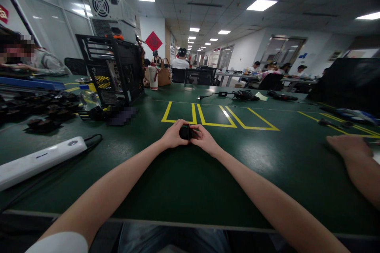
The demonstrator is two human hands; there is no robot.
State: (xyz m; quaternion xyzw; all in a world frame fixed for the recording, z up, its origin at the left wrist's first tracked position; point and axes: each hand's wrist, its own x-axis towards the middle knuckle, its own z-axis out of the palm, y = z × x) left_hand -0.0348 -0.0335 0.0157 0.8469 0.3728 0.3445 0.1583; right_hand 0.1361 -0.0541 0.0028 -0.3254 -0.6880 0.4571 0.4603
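Note:
Both of my hands meet over the green table, closed around one small black part (185,132). It looks rounded and dark, and the fingers cover much of it, so its exact kind is not clear. My left hand (173,134) grips it from the left side, thumb and fingers curled about it. On the other side my right hand (204,139) pinches it with the fingertips. The hands are just short of the yellow taped outlines (213,125) on the table.
A black computer case (114,69) carries a power supply (109,5). Many black parts (53,112) lie left, with a white power strip (44,160) nearer. A coiled black cable (245,95) lies beyond the tape. Another person's hand (350,146) rests at right.

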